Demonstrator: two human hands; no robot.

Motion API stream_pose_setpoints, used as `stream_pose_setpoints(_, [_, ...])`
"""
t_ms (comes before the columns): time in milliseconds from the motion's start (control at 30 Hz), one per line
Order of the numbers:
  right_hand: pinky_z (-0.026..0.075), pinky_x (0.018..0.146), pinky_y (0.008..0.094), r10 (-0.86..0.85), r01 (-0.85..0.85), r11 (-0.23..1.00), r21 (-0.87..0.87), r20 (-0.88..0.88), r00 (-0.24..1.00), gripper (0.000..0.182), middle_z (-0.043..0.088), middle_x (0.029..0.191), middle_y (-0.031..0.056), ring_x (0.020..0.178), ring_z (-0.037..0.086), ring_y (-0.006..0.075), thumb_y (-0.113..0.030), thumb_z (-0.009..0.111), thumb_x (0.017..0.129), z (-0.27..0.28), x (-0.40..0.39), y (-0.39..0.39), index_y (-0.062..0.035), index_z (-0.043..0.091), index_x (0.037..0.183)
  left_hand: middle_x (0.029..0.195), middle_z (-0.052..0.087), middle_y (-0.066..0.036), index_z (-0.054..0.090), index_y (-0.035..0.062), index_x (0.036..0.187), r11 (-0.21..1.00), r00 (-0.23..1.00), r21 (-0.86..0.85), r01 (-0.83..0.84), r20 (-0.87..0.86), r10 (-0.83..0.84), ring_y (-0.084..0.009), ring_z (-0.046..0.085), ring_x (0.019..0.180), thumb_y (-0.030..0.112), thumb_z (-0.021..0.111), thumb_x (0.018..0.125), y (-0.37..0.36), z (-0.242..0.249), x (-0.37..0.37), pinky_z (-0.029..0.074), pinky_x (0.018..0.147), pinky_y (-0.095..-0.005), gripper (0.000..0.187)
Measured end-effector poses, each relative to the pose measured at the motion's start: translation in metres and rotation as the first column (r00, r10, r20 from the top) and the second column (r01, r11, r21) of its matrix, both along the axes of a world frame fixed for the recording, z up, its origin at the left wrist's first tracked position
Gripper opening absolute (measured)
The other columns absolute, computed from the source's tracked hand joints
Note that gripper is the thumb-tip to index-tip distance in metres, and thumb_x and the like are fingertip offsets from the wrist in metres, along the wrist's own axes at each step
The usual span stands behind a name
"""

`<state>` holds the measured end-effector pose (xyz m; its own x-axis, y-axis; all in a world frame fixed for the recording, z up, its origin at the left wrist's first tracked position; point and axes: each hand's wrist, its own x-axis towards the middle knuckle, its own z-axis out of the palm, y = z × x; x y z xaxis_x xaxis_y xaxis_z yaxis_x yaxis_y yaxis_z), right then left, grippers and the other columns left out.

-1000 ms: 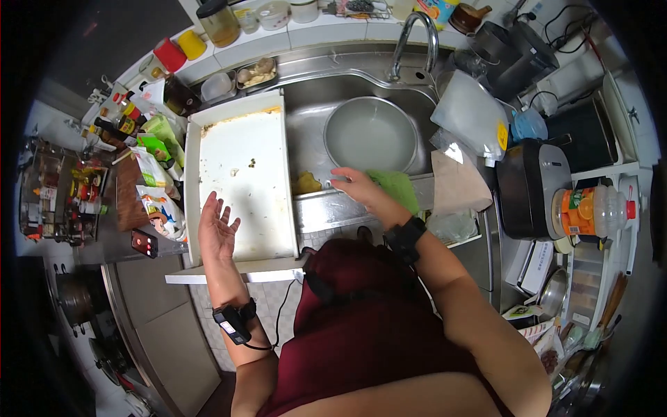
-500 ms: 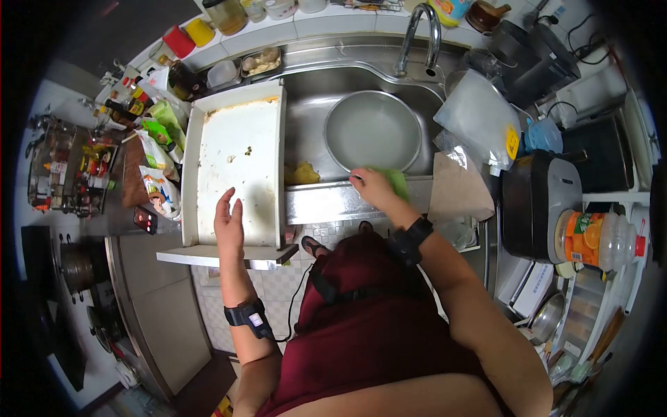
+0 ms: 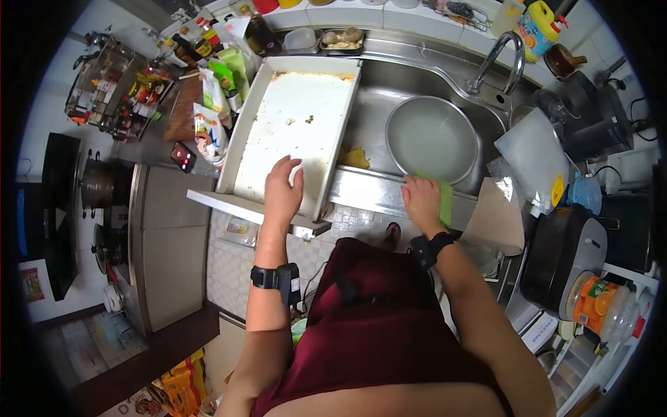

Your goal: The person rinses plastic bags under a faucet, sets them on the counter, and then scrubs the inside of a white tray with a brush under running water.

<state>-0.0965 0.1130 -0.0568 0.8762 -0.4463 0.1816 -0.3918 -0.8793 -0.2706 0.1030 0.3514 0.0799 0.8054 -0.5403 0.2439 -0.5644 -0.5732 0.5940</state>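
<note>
My left hand [image 3: 283,186] hovers over the near part of a white drawer [image 3: 278,132], its fingers apart and nothing in them. Crumbs and brown stains mark the drawer's bottom. At the sink's front edge, my right hand [image 3: 422,201] lies against a green cloth [image 3: 445,201]; its fingers look bent, and whether they grip the cloth is unclear. Just beyond it, a round metal basin [image 3: 432,139] of cloudy water sits in the steel sink [image 3: 372,104]. A yellow cloth or scrap [image 3: 356,158] rests in the sink's near left corner.
A faucet [image 3: 497,59] rises behind the sink. Bottles and food bags [image 3: 212,104] stand left of the drawer, near a phone [image 3: 183,157]. To the right are a plastic bag [image 3: 533,156], brown paper [image 3: 492,222] and a black appliance [image 3: 563,257].
The view has turned, so the drawer and sink appear farther right. My right hand has gone from the basin's near rim to the sink's front edge, with the green cloth beside it.
</note>
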Motion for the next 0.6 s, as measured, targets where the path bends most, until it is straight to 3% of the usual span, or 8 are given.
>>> stream_pose_setpoints(33, [0.032, 0.094, 0.0399, -0.009, 0.009, 1.000, 0.009, 0.003, 1.000, 0.032, 0.058, 0.099, 0.0043, 0.099, 0.051, 0.0207, -0.030, 0.050, 0.085, 0.002, 0.003, 0.008, -0.0111, 0.057, 0.109, 0.111, 0.057, -0.019, 0.061, 0.0045, 0.100, 0.994, 0.990, -0.109, -0.022, -0.141, 0.006, -0.0349, 0.055, 0.102, 0.010, 0.055, 0.082, 0.002, 0.001, -0.001, 0.044, 0.086, -0.0353, 0.020])
stream_pose_setpoints(133, [0.034, 0.091, 0.0396, -0.003, 0.003, 1.000, 0.004, 0.038, 0.999, 0.028, 0.059, 0.096, 0.0051, 0.095, 0.053, 0.0221, -0.027, 0.052, 0.084, 0.002, 0.003, 0.006, -0.0104, 0.058, 0.106, 0.110, 0.058, -0.018, 0.061, 0.0042, 0.099, 0.970, 0.974, -0.243, -0.004, -0.219, -0.051, -0.0318, 0.055, 0.102, 0.009, 0.053, 0.084, 0.009, 0.003, -0.002, 0.044, 0.086, -0.0343, 0.017])
stream_pose_setpoints(200, [0.034, 0.090, 0.0394, 0.020, -0.021, 1.000, 0.012, 0.084, 0.996, 0.027, 0.059, 0.096, 0.0056, 0.095, 0.053, 0.0225, -0.026, 0.052, 0.083, 0.001, 0.004, 0.008, -0.0102, 0.058, 0.105, 0.110, 0.058, -0.018, 0.061, 0.0044, 0.098, 0.963, 0.987, -0.266, 0.046, -0.137, -0.085, -0.0332, 0.054, 0.103, 0.008, 0.053, 0.083, 0.014, 0.009, -0.002, 0.042, 0.089, -0.0376, 0.017])
stream_pose_setpoints(267, [0.034, 0.090, 0.0393, 0.022, -0.020, 1.000, -0.022, 0.085, 0.996, 0.027, 0.059, 0.096, 0.0060, 0.095, 0.052, 0.0227, -0.024, 0.052, 0.083, -0.001, 0.005, 0.009, -0.0099, 0.058, 0.105, 0.111, 0.057, -0.017, 0.062, 0.0059, 0.098, 0.987, 0.994, -0.120, 0.111, 0.032, -0.107, -0.0342, 0.051, 0.107, 0.009, 0.054, 0.082, 0.022, 0.019, 0.003, 0.036, 0.094, -0.0452, 0.018])
stream_pose_setpoints(367, [0.034, 0.091, 0.0390, 0.019, -0.016, 0.999, -0.038, 0.064, 0.998, 0.027, 0.059, 0.096, 0.0063, 0.095, 0.052, 0.0229, -0.024, 0.052, 0.083, 0.002, 0.007, 0.013, -0.0097, 0.058, 0.105, 0.113, 0.056, -0.015, 0.062, 0.0077, 0.099, 0.998, 0.970, 0.049, 0.046, 0.235, -0.056, -0.0340, 0.047, 0.112, 0.012, 0.055, 0.081, 0.043, 0.026, 0.016, 0.029, 0.097, -0.0512, 0.020])
stream_pose_setpoints(467, [0.034, 0.090, 0.0389, 0.020, -0.016, 0.998, -0.063, 0.056, 0.998, 0.027, 0.059, 0.096, 0.0064, 0.096, 0.052, 0.0230, -0.024, 0.052, 0.083, 0.002, 0.008, 0.011, -0.0095, 0.057, 0.106, 0.114, 0.056, -0.015, 0.062, 0.0079, 0.099, 0.986, 0.970, 0.160, -0.056, 0.242, 0.016, -0.0331, 0.046, 0.114, 0.015, 0.056, 0.081, 0.064, 0.019, 0.028, 0.026, 0.100, -0.0507, 0.021])
stream_pose_setpoints(500, [0.034, 0.090, 0.0388, 0.017, -0.013, 0.997, -0.070, 0.059, 0.998, 0.027, 0.059, 0.096, 0.0064, 0.096, 0.052, 0.0229, -0.024, 0.052, 0.083, 0.002, 0.010, 0.014, -0.0095, 0.057, 0.106, 0.113, 0.056, -0.014, 0.062, 0.0071, 0.099, 0.985, 0.989, 0.167, -0.032, 0.144, 0.008, -0.0320, 0.046, 0.114, 0.017, 0.056, 0.081, 0.068, 0.019, 0.031, 0.026, 0.100, -0.0502, 0.022])
stream_pose_setpoints(600, [0.034, 0.090, 0.0387, -0.005, 0.007, 0.998, -0.068, 0.025, 1.000, 0.027, 0.058, 0.096, 0.0063, 0.096, 0.052, 0.0228, -0.024, 0.051, 0.084, 0.007, 0.010, 0.017, -0.0093, 0.057, 0.105, 0.111, 0.058, -0.013, 0.062, 0.0078, 0.099, 0.980, 0.968, 0.198, 0.020, 0.241, -0.068, -0.0325, 0.050, 0.110, 0.018, 0.057, 0.081, 0.063, 0.020, 0.026, 0.031, 0.098, -0.0475, 0.021])
